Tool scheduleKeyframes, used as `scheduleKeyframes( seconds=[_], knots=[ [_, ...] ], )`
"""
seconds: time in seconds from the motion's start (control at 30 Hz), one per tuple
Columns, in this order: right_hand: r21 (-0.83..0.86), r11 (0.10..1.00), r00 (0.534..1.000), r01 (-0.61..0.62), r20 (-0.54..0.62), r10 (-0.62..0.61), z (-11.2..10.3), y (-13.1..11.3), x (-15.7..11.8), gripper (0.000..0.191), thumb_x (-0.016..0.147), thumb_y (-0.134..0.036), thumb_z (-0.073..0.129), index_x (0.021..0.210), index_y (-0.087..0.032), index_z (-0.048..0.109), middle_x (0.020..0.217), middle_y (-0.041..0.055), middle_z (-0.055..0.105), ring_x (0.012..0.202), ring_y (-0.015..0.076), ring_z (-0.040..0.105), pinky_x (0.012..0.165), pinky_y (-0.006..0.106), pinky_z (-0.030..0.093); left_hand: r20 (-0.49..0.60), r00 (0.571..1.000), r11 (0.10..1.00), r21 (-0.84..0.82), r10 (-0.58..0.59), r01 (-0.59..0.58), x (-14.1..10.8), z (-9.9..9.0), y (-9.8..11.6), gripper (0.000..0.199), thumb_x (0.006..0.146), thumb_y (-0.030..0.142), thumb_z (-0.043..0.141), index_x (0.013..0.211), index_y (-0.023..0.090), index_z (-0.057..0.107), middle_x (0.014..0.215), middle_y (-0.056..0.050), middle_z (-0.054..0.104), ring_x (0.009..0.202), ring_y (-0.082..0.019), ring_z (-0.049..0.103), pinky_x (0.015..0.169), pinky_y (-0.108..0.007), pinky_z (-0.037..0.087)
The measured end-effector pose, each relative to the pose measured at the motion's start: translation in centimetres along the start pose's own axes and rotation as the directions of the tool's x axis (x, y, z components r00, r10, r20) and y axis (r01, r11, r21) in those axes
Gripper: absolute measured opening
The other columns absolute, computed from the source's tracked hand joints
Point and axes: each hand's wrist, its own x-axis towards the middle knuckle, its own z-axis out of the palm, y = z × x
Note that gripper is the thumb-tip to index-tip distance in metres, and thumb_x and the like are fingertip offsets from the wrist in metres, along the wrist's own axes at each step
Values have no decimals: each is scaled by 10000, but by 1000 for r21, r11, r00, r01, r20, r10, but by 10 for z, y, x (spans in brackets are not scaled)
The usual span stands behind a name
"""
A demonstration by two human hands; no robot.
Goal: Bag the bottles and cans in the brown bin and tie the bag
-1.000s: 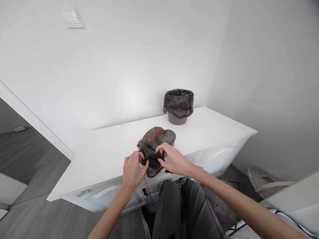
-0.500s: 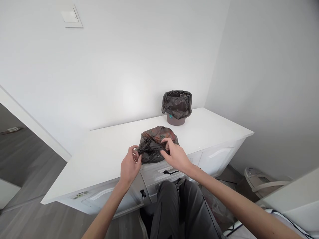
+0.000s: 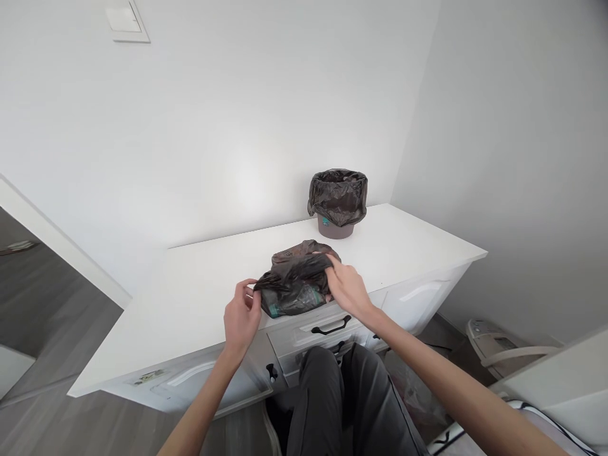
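A thin black plastic bag (image 3: 294, 275) lies at the front edge of the white cabinet top. Through its film show a clear bottle-like shape with teal ends and something reddish. My left hand (image 3: 241, 311) pinches the bag's left corner between thumb and fingers. On the other side, my right hand (image 3: 346, 284) grips the bag's upper right edge. Between them the mouth is stretched into a taut band.
Behind the bag, a small brown bin (image 3: 336, 229) lined with a black bag stands near the wall. The white cabinet (image 3: 199, 297) has drawers with black handles (image 3: 331, 325). A pale appliance (image 3: 494, 342) sits low on the right.
My hands have moved apart, pulling the bag's mouth wide and taut. The teal-ended shape inside now shows at the front. The bin has stayed put.
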Motion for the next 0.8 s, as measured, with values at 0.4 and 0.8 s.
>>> scheduleKeyframes(
  seconds=[0.4, 0.8],
  knots=[
    [23, 997, 944, 75, -325, -64, -4, 20, -4, 307, 1060, -390, 399, 1117, -220, 649, 1082, 139, 681, 1002, 302, 642, 910, 476, 519, 31, 998, 959, -276, -63, 69, -1, -23, -4, 344, 860, 396, 658, 1141, 197, 641, 1039, -57, 712, 914, -210, 643, 783, -306, 509],
    [-305, 692, 755, 654, 218, -618, 34, -24, 10, 514, 960, -210, 609, 1453, -121, 496, 1277, 199, 642, 1359, 370, 485, 1119, 597, 455, -204, 975, 969, -246, -86, 34, -11, -45, -8, 338, 888, 463, 689, 1111, 218, 618, 1084, -76, 693, 1091, -264, 660, 972, -395, 531]
  ],
)
